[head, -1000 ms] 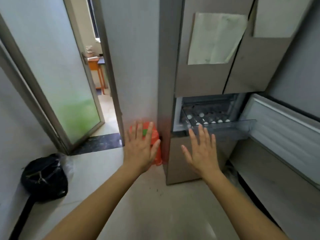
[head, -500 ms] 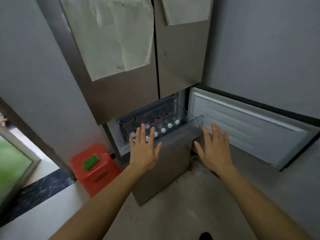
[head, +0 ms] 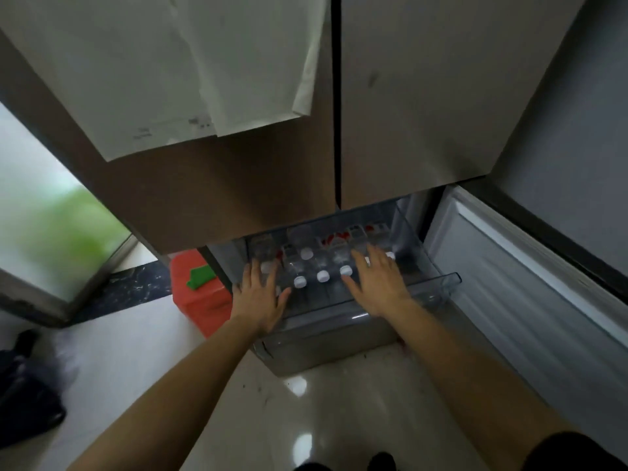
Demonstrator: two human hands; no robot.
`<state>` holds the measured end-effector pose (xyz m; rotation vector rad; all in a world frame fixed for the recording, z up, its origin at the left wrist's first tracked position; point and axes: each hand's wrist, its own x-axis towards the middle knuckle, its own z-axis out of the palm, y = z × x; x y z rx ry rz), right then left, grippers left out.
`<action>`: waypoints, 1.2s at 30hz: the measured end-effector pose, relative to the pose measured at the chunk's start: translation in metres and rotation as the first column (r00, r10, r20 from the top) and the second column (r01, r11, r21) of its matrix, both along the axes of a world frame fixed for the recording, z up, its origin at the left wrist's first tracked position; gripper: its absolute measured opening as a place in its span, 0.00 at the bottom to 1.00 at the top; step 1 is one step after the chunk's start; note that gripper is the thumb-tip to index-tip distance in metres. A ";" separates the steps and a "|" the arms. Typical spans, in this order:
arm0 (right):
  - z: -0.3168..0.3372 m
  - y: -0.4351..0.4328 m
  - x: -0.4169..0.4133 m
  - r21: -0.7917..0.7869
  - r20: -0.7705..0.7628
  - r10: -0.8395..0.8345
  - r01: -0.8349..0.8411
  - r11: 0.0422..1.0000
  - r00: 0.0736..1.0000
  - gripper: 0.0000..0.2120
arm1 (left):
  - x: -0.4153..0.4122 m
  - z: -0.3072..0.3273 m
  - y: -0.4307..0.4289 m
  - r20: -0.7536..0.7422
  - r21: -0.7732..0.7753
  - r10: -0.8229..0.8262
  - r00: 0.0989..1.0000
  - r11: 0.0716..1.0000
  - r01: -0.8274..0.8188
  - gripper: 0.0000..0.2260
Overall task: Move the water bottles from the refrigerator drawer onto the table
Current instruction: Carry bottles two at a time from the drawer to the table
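Observation:
A clear plastic refrigerator drawer (head: 438, 289) is pulled out under the closed upper doors. Several water bottles (head: 322, 275) with white caps and red labels stand upright inside it. My left hand (head: 260, 294) hovers over the drawer's left front corner, fingers spread, holding nothing. My right hand (head: 375, 283) is stretched over the bottles on the right side, fingers apart, just above the caps. Whether it touches a cap I cannot tell. No table is in view.
The open lower fridge door (head: 530, 283) swings out on the right. A red plastic box (head: 195, 290) with a green piece on top stands on the floor left of the fridge. A black bag (head: 23, 392) lies at far left. Papers (head: 190, 69) hang on the upper door.
I have come closer and now look down into the drawer. Both hands have moved forward, from in front of the drawer to over its bottles.

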<state>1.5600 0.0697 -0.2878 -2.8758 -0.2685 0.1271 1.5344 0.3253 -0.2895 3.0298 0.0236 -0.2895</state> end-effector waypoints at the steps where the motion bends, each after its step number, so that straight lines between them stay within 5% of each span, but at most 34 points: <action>1: -0.003 0.005 0.010 0.002 -0.012 0.031 -0.031 1.000 0.999 0.31 | 0.004 -0.003 0.002 -0.010 0.019 0.007 1.000 1.000 -0.007 0.31; 10: -0.035 0.065 0.075 0.058 -0.206 0.183 -0.175 0.983 0.961 0.29 | 0.047 -0.023 0.019 -0.064 0.249 -0.126 0.990 0.959 0.138 0.31; 18: -0.050 0.105 0.111 -0.013 -0.299 0.190 -0.203 0.979 0.935 0.30 | 0.074 -0.037 0.012 -0.121 0.281 -0.089 0.989 0.952 0.121 0.35; 30: -0.036 0.085 0.080 0.008 -0.179 0.249 -0.252 0.968 0.952 0.15 | 0.057 -0.028 0.001 -0.043 0.307 -0.065 0.997 0.949 0.075 0.23; 36: -0.026 0.072 0.049 -0.061 -0.040 0.304 -0.306 0.950 0.952 0.12 | 0.024 -0.008 -0.009 0.041 0.358 -0.111 0.993 0.930 0.089 0.24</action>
